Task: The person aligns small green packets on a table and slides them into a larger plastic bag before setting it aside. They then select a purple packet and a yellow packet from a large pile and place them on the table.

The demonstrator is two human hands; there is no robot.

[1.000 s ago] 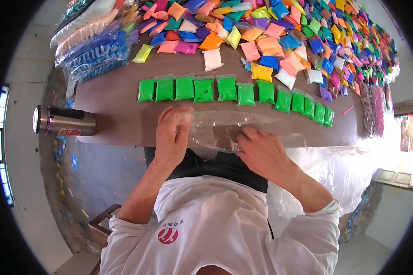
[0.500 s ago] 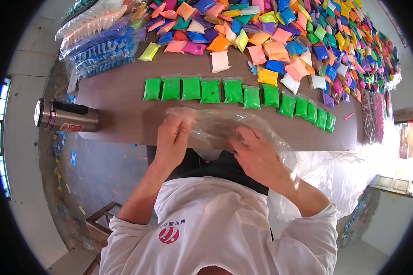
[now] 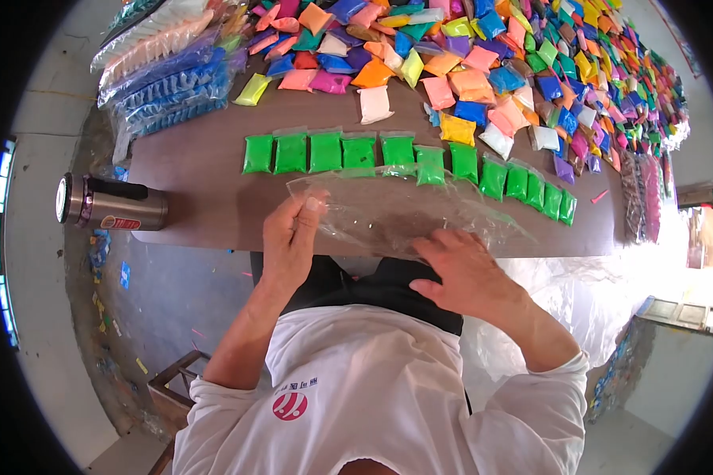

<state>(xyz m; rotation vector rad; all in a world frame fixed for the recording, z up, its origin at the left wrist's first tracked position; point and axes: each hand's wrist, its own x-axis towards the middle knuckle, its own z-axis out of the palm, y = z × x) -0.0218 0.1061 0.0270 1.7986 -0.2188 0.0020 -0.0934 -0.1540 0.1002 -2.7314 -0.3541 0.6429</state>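
Observation:
A clear plastic bag [image 3: 396,202] lies stretched over the front part of the table, between my hands. My left hand [image 3: 295,226] pinches its left end between thumb and fingers. At the bag's near right side is my right hand [image 3: 467,269], its fingers spread against the plastic and its thumb apart. Just beyond the bag runs a row of several bright green packets [image 3: 325,152], curving toward me at the right. The bag's far edge overlaps the bottoms of some middle packets.
A large heap of small coloured packets [image 3: 467,79] covers the back and right of the brown table [image 3: 206,190]. Bundled blue packets [image 3: 174,95] are stacked at back left. A steel flask [image 3: 111,202] lies on its side at the left edge. More clear plastic [image 3: 531,309] hangs at right.
The bag has been spread flatter and wider, toward the green row. My right hand has moved right and slightly toward me, its fingers opening out; my left hand keeps its hold.

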